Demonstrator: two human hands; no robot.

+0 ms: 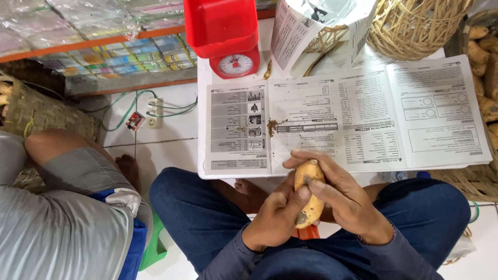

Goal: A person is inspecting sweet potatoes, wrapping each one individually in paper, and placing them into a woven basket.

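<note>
A: Starting big: white tiled floor point(171, 145), the person sits cross-legged on it in blue jeans point(207, 218). A second person in a grey shirt point(57, 233) sits at their left, bare knee up.

B: Next?

A: White low tabletop point(201, 124) in front of the knees, covered by a spread newspaper point(353, 119). A small pile of brown scrapings point(272, 126) lies on the paper near its left fold.

B: Behind that?

A: Red kitchen scale point(228, 36) with a round dial at the far left of the tabletop. Woven wicker basket point(415, 26) at the far right, another folded newspaper sheet point(311, 26) standing between them. Pale brown tubers point(485, 67) piled at the right edge, beside the paper. White power strip point(154, 114) with green cables on the floor, left of the tabletop.

B: Hands?

A: Left hand point(275, 218) closed around the lower part of a yellowish-brown tuber point(310, 194), thumb up its side. Right hand point(347, 199) also gripping it, fingers wrapped over the top end. Tuber is held upright over the lap, just short of the near tabletop edge, not touching the paper. Something orange point(308, 232) shows under the hands; cannot tell what.
</note>
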